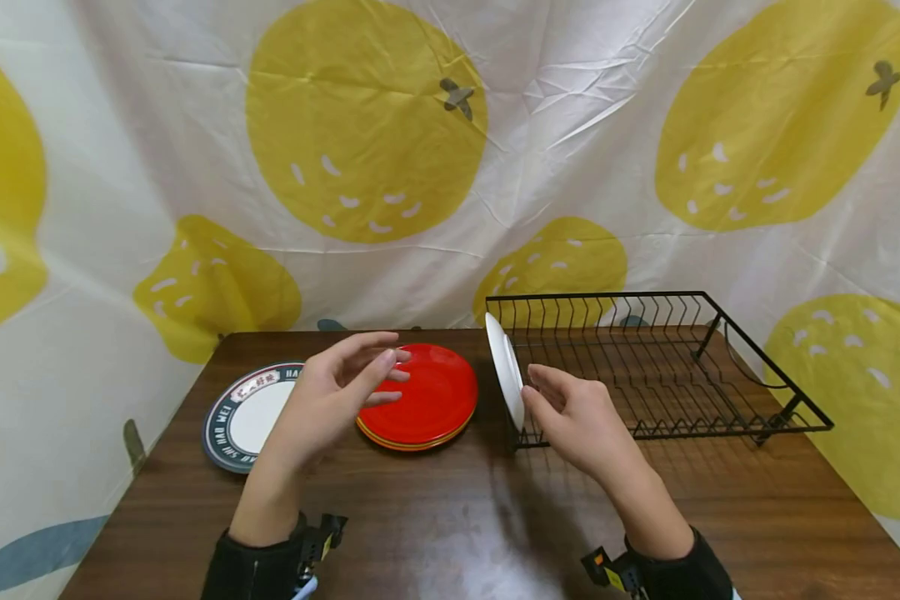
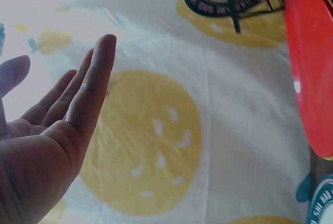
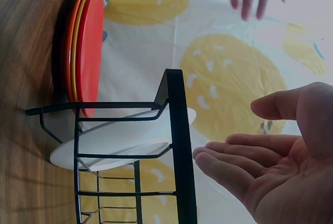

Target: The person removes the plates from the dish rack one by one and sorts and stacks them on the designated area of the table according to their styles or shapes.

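A white plate (image 1: pixel 504 367) stands on edge, slightly tilted, at the left end of the black wire dish rack (image 1: pixel 768 360). Its front, seen in the left wrist view, has a dark lettered rim (image 2: pixel 208 8). Just right of that plate is my right hand (image 1: pixel 588 417), its fingers loosely extended; the right wrist view shows it apart from the plate and holding nothing. My left hand (image 1: pixel 330 400) is raised in the air with relaxed fingers and nothing in them. Behind it lie a stack of red and yellow plates (image 1: pixel 427 396) and a white plate with a dark lettered rim (image 1: pixel 247 421).
Everything stands on a brown wooden table (image 1: pixel 420 525). A white curtain (image 1: pixel 390 287) with large yellow fruit prints hangs behind it. The rack's wire slots run to the right of the standing plate.
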Demonstrator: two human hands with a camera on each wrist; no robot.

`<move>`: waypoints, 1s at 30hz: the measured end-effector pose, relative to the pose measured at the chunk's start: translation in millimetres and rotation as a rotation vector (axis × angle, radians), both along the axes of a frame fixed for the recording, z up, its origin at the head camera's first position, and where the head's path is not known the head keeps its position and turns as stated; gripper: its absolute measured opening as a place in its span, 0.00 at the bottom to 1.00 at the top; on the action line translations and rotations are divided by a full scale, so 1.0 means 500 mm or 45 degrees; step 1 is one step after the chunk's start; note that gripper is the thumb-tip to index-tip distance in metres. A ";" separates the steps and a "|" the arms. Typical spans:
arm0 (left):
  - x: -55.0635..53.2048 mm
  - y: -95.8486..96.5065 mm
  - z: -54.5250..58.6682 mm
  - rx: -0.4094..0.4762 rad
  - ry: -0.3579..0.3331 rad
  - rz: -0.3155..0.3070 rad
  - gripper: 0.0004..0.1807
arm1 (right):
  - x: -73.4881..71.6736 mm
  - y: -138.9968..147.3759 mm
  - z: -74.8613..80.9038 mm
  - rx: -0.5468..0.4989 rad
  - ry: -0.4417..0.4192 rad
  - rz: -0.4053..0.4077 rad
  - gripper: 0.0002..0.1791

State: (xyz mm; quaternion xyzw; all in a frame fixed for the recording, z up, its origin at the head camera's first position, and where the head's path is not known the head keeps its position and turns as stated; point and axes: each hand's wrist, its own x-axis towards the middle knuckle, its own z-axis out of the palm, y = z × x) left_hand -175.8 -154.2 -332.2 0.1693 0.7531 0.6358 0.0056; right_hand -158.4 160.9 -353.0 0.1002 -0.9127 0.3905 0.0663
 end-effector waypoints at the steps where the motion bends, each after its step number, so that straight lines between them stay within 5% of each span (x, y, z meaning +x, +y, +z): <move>1: 0.004 0.005 0.004 0.002 0.014 -0.028 0.23 | -0.001 0.000 0.002 0.000 0.004 0.000 0.27; 9: 0.014 0.006 0.012 -0.002 0.045 0.010 0.20 | -0.009 -0.009 -0.011 0.078 0.066 0.041 0.28; 15: 0.010 0.009 0.005 0.010 0.047 0.009 0.19 | -0.013 -0.032 -0.041 0.452 0.074 0.184 0.32; 21: 0.011 0.009 0.003 -0.012 0.040 0.035 0.18 | -0.020 -0.059 -0.068 0.719 -0.024 0.120 0.38; 30: 0.008 0.008 0.003 -0.041 0.047 0.044 0.18 | -0.028 -0.052 -0.069 0.579 -0.023 0.013 0.44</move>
